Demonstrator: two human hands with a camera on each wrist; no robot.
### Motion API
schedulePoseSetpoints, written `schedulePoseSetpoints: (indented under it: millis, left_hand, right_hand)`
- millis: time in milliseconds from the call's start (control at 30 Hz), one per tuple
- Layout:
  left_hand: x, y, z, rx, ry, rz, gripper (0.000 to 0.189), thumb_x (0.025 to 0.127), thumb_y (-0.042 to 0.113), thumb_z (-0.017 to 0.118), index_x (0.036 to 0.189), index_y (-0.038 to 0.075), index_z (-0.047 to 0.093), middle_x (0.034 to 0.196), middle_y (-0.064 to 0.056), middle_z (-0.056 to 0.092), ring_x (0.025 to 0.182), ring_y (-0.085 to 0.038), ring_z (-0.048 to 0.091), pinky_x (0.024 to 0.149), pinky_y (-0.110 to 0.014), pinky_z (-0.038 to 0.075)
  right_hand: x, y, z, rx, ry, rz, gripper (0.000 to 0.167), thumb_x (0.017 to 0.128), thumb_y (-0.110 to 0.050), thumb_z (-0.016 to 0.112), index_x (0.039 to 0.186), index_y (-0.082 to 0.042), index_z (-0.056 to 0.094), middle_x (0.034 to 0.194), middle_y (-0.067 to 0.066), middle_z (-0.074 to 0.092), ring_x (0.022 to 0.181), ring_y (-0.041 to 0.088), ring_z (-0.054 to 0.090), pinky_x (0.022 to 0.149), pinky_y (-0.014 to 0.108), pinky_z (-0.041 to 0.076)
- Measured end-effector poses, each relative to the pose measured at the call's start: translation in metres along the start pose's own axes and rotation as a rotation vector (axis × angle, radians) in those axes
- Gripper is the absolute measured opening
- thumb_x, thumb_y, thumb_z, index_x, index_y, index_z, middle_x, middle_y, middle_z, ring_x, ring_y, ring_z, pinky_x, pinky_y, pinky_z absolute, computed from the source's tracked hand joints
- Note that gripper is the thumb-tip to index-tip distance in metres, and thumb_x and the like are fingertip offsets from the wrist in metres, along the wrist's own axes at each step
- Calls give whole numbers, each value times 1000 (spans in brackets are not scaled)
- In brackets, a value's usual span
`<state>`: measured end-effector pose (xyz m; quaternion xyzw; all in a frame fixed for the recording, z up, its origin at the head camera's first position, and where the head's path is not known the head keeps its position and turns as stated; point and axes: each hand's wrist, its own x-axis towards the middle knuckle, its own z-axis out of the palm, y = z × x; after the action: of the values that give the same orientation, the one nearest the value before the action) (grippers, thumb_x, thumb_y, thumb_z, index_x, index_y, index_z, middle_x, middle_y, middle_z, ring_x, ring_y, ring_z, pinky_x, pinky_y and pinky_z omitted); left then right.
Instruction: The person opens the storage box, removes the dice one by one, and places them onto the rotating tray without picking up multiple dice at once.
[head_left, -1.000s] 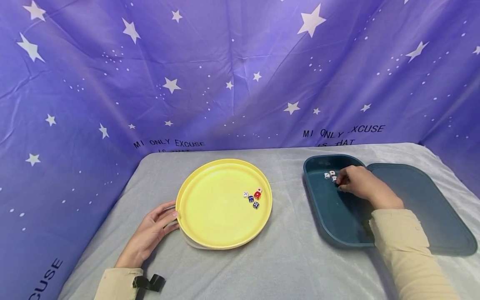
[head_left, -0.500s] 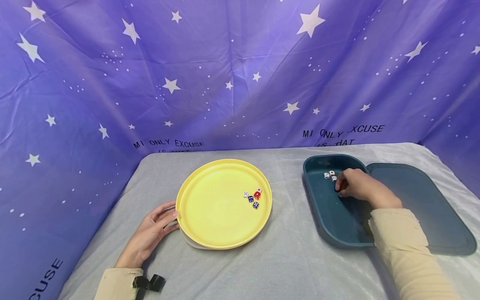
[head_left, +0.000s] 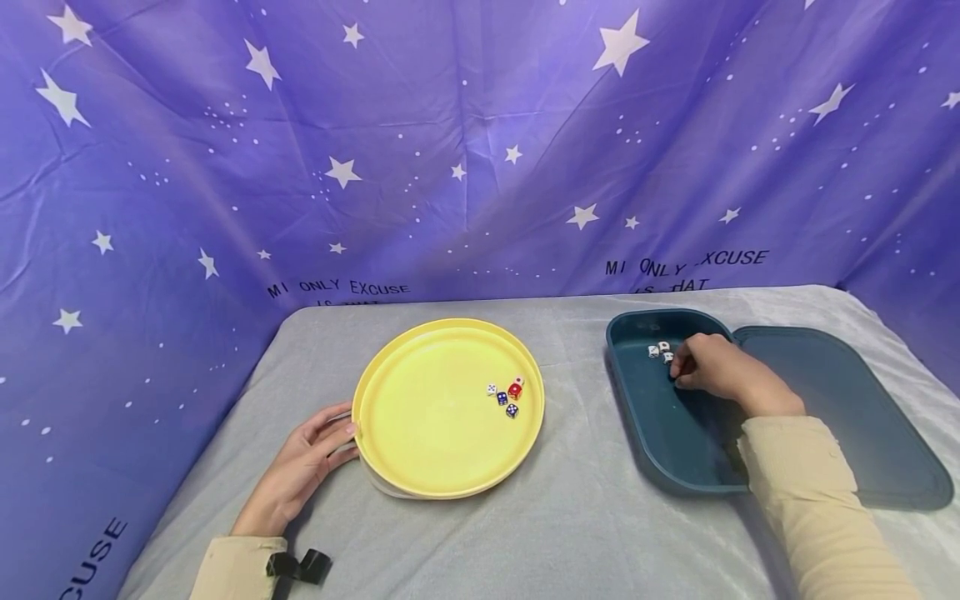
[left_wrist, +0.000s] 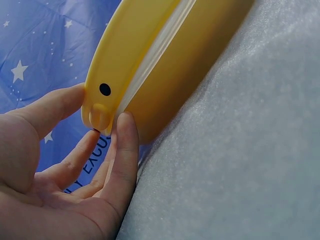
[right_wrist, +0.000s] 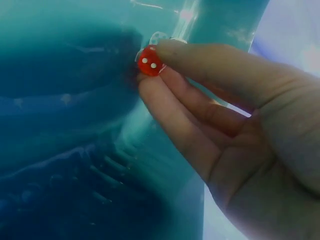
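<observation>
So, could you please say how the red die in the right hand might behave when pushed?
The red die is probably light, being small enough for the right hand to pinch. It shows no denting where pinched, so it seems stiff. Its rounded corners suggest it could tumble, though its flat sides may stop it.

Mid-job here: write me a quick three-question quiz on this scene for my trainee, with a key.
1. What is the right grip pinching?
2. True or false: every die on the round yellow container is white.
3. The left grip is: (A) inside the teal box; (B) touching the round yellow container's edge; (C) flat on the cloth.

Key:
1. A red die.
2. False; blue dice lie there too.
3. B.
</observation>
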<state>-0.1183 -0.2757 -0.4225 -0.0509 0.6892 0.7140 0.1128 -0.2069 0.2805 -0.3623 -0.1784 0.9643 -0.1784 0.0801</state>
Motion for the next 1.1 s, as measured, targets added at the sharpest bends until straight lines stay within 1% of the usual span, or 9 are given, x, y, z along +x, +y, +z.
schedulePoseSetpoints:
  millis: [100,267,400,700,967,1100]
  left_hand:
    - [0,0,0,-1,3,-1,57,99,13,62,147,-3,35,121,2,62,109,-9,63,96,-33,57]
    - [0,1,1,-9,2,-1,57,99,12,62,147,-3,34,118,2,64,108,-10,64,96,-33,58]
    - [0,1,1,-11,1,-3,58,99,12,62,147,-3,34,116,2,65,107,-10,64,96,-33,58]
    - [0,2,1,-14,6,-4,58,98,12,62,147,-3,34,116,3,64,107,-10,64,97,-33,57]
    - [0,2,2,-11,3,-9,59,98,12,62,147,-3,33,119,1,63,107,-10,64,97,-33,57]
    - [0,2,2,-10,3,-10,59,99,12,62,147,-3,33,119,1,63,108,-10,64,97,-33,57]
  right_hand:
    - [-1,-1,-1,-5,26,-13,13,78,3,76,74,-3,66,70,-2,63,65,12,54,59,29,48]
    - [0,-2,-2,-18,45,-31,14,79,1,77,73,-6,67,71,-2,64,65,12,54,59,30,48]
    - [0,-5,-2,-2,60,-50,13,81,-1,77,74,-8,69,72,-4,65,66,11,55,60,30,49]
    - [0,-15,-6,54,74,-67,5,84,-4,76,81,-6,73,79,-1,70,69,10,59,60,29,52]
    - [-2,-25,-12,64,84,-100,4,84,-3,76,85,-4,73,81,0,71,72,12,64,61,29,54]
    - [-3,-33,-16,57,92,-100,5,83,-2,76,85,-6,73,81,-2,71,72,12,64,63,29,55]
